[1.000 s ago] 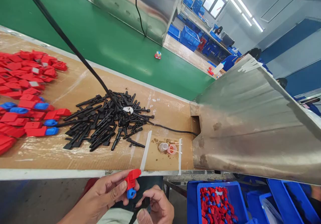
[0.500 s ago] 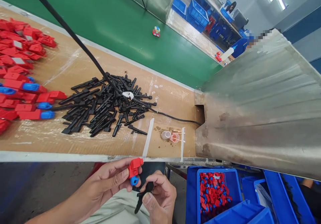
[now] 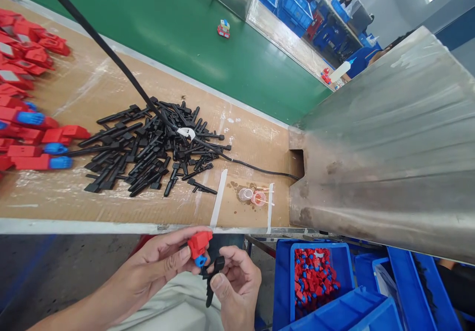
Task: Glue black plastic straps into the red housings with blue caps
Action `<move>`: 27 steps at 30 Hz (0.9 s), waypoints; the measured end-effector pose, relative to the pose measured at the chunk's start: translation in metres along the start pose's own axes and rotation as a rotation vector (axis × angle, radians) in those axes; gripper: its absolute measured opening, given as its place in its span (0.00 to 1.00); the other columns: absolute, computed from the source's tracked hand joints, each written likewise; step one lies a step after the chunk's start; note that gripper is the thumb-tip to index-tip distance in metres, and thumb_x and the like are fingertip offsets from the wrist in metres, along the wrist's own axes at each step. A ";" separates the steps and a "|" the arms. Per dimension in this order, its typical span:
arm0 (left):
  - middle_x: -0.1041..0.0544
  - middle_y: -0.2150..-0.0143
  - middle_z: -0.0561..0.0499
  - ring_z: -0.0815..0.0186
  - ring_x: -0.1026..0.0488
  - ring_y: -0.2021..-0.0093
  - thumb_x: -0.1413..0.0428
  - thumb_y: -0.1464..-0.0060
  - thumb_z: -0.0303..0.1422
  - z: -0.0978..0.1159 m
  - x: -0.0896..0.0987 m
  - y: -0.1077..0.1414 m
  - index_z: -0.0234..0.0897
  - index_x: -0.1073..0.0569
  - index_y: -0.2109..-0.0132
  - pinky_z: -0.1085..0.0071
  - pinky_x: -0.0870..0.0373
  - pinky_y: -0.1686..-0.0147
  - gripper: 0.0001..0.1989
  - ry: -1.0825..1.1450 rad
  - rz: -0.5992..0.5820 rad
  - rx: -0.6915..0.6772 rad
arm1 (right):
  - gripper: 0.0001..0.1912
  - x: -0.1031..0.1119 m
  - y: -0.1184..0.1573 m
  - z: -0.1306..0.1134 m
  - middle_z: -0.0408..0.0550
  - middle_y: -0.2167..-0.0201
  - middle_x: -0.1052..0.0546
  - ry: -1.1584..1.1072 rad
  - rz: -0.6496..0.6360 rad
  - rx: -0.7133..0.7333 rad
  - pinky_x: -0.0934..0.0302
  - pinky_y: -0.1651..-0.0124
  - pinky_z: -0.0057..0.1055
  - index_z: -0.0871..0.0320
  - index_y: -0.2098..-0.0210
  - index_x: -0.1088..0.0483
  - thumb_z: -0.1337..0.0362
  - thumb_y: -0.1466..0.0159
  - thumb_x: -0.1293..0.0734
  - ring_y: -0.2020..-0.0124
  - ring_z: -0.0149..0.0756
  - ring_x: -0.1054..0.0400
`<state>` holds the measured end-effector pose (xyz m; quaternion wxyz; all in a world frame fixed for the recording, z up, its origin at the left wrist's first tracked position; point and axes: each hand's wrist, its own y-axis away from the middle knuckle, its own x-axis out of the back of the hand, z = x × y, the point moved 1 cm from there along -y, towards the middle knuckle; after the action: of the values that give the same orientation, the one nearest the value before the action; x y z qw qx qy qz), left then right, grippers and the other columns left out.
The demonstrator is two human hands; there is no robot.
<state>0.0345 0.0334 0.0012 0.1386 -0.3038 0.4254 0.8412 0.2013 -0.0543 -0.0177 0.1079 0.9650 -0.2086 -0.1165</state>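
Between the thumb and fingers of my left hand [image 3: 166, 261] is a red toy arm [image 3: 199, 242] with a blue fist [image 3: 201, 260] pointing down toward me. My right hand [image 3: 237, 281] pinches a black toy gun [image 3: 214, 276], its long end slanting down. The gun's upper part lies close beside the blue fist; whether they touch I cannot tell. Both hands are over my lap, just off the bench's front edge. On the bench, a pile of black toy guns [image 3: 148, 153] spreads out, with red toy arms [image 3: 27, 150] heaped at the left.
A black cable [image 3: 111, 54] crosses the bench into a metal panel [image 3: 371, 158] at right. Two small cups [image 3: 259, 198] with sticks stand near the front edge. A blue bin [image 3: 284, 271] of red and blue parts sits below. Another person's arm [image 3: 373, 56] shows behind the panel.
The black gun has turned more upright and sits nearer the blue fist. The red arm has tilted slightly in my left hand. My view has shifted a little.
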 end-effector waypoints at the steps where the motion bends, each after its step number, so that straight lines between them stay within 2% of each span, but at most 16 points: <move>1: 0.11 0.51 0.41 0.53 0.19 0.55 0.16 0.59 0.50 0.000 -0.001 0.000 0.45 0.08 0.52 0.69 0.19 0.58 0.28 -0.001 0.005 0.000 | 0.26 0.000 0.000 -0.001 0.47 0.71 0.20 -0.005 0.011 -0.028 0.33 0.68 0.29 0.55 0.56 0.12 0.44 0.45 0.14 0.71 0.36 0.28; 7: 0.13 0.61 0.46 0.59 0.20 0.65 0.16 0.59 0.49 0.003 -0.008 0.002 0.43 0.08 0.54 0.72 0.21 0.66 0.27 0.032 -0.028 -0.017 | 0.24 -0.006 -0.003 -0.011 0.47 0.75 0.19 -0.071 0.063 -0.077 0.36 0.72 0.27 0.56 0.63 0.14 0.45 0.48 0.13 0.74 0.34 0.30; 13: 0.14 0.62 0.47 0.61 0.22 0.66 0.15 0.60 0.47 0.004 -0.007 0.003 0.42 0.08 0.55 0.71 0.22 0.66 0.26 0.049 -0.044 0.035 | 0.26 -0.007 -0.003 -0.012 0.46 0.77 0.20 -0.100 0.102 -0.137 0.37 0.73 0.26 0.56 0.62 0.12 0.45 0.51 0.12 0.76 0.34 0.29; 19: 0.14 0.64 0.48 0.61 0.20 0.66 0.15 0.61 0.48 0.006 -0.007 0.005 0.45 0.08 0.55 0.72 0.22 0.66 0.26 0.040 -0.046 0.044 | 0.24 -0.008 -0.004 -0.016 0.45 0.78 0.22 -0.122 0.028 -0.151 0.38 0.72 0.28 0.56 0.63 0.12 0.46 0.50 0.13 0.77 0.34 0.30; 22: 0.12 0.63 0.46 0.58 0.19 0.65 0.15 0.63 0.49 0.006 -0.006 0.007 0.44 0.08 0.56 0.70 0.20 0.63 0.27 0.030 -0.021 0.054 | 0.23 -0.011 -0.005 -0.018 0.47 0.77 0.19 -0.131 0.008 -0.142 0.36 0.71 0.29 0.56 0.63 0.12 0.46 0.49 0.13 0.75 0.37 0.26; 27: 0.11 0.62 0.44 0.53 0.18 0.62 0.15 0.63 0.49 0.006 -0.005 0.007 0.44 0.08 0.56 0.66 0.20 0.61 0.27 0.032 -0.027 0.062 | 0.21 -0.014 -0.006 -0.019 0.48 0.75 0.17 -0.139 -0.021 -0.118 0.36 0.69 0.28 0.54 0.62 0.11 0.46 0.47 0.13 0.76 0.34 0.27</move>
<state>0.0322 0.0344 0.0112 0.1525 -0.3182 0.4493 0.8208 0.1966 -0.0405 0.0017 0.1487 0.9487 -0.1982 -0.1962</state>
